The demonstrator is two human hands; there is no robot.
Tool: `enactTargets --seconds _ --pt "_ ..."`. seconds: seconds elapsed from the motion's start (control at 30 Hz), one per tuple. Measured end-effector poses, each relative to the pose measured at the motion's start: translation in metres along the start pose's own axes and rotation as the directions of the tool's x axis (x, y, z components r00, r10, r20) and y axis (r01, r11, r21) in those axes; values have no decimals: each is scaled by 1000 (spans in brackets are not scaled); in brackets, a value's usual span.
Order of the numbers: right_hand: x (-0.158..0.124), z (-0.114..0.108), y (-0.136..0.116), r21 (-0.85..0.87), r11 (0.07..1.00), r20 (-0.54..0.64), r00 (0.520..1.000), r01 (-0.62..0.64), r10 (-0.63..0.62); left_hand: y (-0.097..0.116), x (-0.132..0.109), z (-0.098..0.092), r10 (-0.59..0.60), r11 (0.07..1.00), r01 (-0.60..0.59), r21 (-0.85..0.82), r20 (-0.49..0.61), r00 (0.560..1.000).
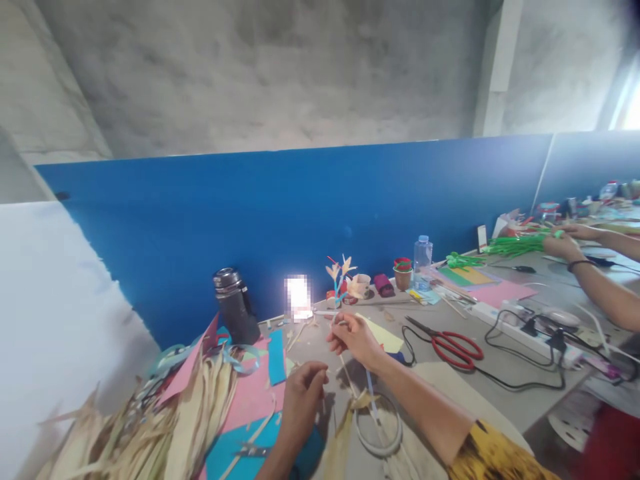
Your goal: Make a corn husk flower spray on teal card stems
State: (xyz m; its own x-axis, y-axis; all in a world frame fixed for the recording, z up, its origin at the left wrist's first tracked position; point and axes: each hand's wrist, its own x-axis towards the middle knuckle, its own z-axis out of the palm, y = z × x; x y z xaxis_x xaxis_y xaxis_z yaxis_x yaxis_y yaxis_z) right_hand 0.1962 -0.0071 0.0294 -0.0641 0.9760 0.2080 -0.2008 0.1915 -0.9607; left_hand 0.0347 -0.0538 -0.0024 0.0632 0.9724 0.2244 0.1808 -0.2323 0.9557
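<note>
My right hand [353,337] is closed in a pinch on the stem of a craft flower [338,288], which stands upright with pale, husk-like petals and light-blue wrapping on its stems. The lower stem runs down past my fingers. Lower and to the left is my left hand [306,397], its fingers curled in toward the thumb; whatever they hold, if anything, is hidden. Under my right forearm lies a pale ring [380,452] with dry husk strips [340,440] beside it. Small metal scissors [254,451] rest on blue paper [225,443] near my left wrist.
Dried husks [193,407] pile up at the left, before a dark flask [235,307]. Red-handled scissors [457,350], a power strip [525,330] with cables and a bottle [423,263] stand right. Another person's hands [565,243] hold green stems. A blue partition [280,220] closes the back.
</note>
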Motion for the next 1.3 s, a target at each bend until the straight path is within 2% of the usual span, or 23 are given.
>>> enactTargets --seconds 0.2,0.43,0.57,0.73,0.9,1.03,1.1,1.2,1.3 --pt "-6 7 7 15 1000 82 996 -27 26 -2 6 -6 -24 994 8 -113 -138 990" --pt "-23 27 24 -66 993 249 962 -102 115 7 5 -10 17 989 -48 -141 -213 977" --pt "-30 32 26 -145 986 252 961 -82 117 10 4 -13 79 995 -89 -46 -192 978" --pt "-28 29 27 -229 969 228 962 -98 151 8 6 -15 60 998 -66 -19 -225 973" --pt "-28 26 26 -369 929 220 970 -17 106 7 5 -14 49 997 -60 -50 -203 978" --pt "-31 29 21 -485 865 230 973 131 -18 12 5 -15 28 998 -37 -41 -217 976" --pt "-32 30 19 -509 850 228 973 139 -23 14 5 -15 31 999 -39 -32 -228 973" --pt "-33 31 19 -525 847 214 976 84 36 12 5 -16 22 998 -34 -44 -248 969" --pt "-35 30 20 -639 748 241 970 180 -28 8 4 -15 10 999 -22 -43 -258 966"
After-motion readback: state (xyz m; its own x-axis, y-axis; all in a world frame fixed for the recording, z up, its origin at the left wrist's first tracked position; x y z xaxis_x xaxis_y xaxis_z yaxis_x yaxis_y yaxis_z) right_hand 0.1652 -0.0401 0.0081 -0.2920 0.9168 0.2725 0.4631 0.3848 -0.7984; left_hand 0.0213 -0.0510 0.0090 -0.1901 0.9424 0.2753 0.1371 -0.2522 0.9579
